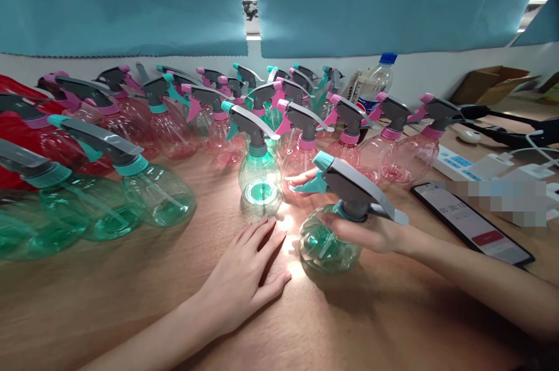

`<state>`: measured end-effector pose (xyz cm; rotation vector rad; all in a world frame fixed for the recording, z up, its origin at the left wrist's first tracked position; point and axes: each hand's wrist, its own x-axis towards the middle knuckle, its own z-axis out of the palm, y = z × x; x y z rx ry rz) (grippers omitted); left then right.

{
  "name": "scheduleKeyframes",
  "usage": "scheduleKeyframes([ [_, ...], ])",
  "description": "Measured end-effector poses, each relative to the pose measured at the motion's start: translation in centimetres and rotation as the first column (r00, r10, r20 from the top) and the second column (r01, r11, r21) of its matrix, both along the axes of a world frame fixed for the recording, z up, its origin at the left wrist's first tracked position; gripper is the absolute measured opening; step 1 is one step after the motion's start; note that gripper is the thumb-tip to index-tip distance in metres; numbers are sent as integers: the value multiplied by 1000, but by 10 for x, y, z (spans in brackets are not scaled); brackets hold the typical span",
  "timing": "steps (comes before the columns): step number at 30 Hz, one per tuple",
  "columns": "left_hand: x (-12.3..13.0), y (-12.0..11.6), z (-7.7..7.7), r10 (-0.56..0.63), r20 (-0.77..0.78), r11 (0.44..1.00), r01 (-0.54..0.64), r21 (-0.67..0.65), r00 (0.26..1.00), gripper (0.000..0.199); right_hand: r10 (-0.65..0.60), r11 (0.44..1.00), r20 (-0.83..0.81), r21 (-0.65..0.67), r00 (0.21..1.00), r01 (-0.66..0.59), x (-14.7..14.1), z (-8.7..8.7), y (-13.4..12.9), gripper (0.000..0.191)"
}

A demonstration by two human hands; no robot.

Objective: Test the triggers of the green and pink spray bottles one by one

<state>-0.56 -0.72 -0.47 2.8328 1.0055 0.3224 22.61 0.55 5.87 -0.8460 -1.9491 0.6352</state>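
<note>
My right hand grips a green spray bottle around its neck and upper body, just under the grey and teal trigger head. The bottle stands near the table's front, its nozzle pointing to the upper left. My left hand lies flat on the wood, palm down, fingers stretched toward another green spray bottle and holding nothing. That second bottle stands upright right behind my fingertips. Pink spray bottles are lined up behind it, some partly hidden by the ones in front.
More green bottles stand at the left, by a red plastic bag. On the right lie a phone showing a timer and a power strip with plugs. A cardboard box and a blue-capped water bottle are farther back.
</note>
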Motion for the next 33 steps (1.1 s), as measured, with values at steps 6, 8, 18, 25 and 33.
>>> scheduleKeyframes([
  [6,0,0,-1,7,1,1000,-7,-2,1000,55,99,984,-190,-127,977,-125,0,-2,0,45],
  [8,0,0,-1,4,1,1000,-4,-1,1000,55,109,983,-203,-125,973,-136,0,-2,0,43],
  [18,-1,1,-3,6,10,1000,-6,5,1000,55,100,982,-230,-131,968,-132,-2,-3,0,40],
  [25,-1,1,-2,5,28,1000,-4,-17,1000,55,62,984,-167,-152,984,-88,0,-2,-1,42],
  [33,-1,1,-3,0,25,1000,0,-25,1000,55,63,987,-162,-140,985,-86,1,-2,-1,45],
])
